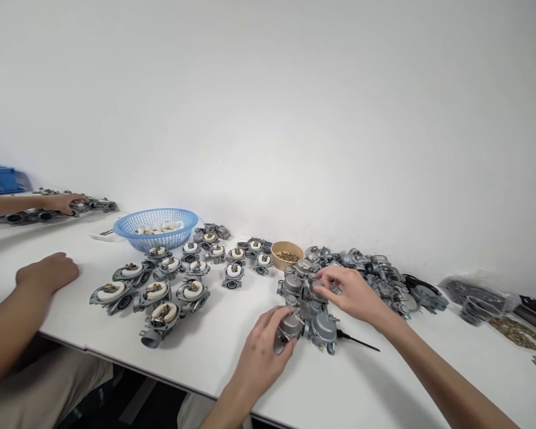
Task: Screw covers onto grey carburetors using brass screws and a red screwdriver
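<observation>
My left hand (262, 348) is curled around the side of a grey metal carburetor (291, 325) with a domed float bowl on top. Just beyond it, my right hand (351, 292) hovers over the same cluster, thumb and fingers pinched together; whatever is between the fingertips is too small to make out. Beside the held one stands another carburetor (324, 329), its bowl also facing up, with a dark screwdriver (360, 342) lying to its right. A brown paper bowl (287, 245) of small brass-coloured screws sits behind the cluster.
Several open carburetors (165, 316) with white floats stand to the left. Behind them is a blue basket (156, 241) of white floats. More carburetors are heaped on the right, near a plastic bag (477, 292). A co-worker's hands (49, 274) are at the far left.
</observation>
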A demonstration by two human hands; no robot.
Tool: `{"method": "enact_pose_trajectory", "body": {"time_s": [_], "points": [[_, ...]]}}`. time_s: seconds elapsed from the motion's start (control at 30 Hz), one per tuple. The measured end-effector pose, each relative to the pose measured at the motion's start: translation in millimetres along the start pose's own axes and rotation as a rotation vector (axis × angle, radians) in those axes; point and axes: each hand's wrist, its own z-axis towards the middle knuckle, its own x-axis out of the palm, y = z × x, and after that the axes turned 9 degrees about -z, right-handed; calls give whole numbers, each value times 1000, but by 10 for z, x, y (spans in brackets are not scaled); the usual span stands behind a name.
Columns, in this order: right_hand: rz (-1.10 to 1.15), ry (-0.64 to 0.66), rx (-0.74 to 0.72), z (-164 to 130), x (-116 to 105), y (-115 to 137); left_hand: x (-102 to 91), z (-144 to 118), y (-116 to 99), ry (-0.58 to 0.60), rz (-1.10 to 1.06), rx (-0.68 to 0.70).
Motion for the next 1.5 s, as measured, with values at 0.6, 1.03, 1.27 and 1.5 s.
{"method": "enact_pose_trajectory", "body": {"time_s": [0.6, 1.03, 1.27, 1.5], "points": [[-220, 387, 146, -578, 537, -477, -19, 9, -35, 74, -22, -39], [-76, 255, 223, -796, -15, -704, -30, 16, -85, 64, 5, 9], [62, -178, -10, -685, -463, -375, -42, 31, -100, 69, 14, 19], [429, -331, -335, -208, -525, 214, -61, 35, -84, 97, -35, -29]]}}
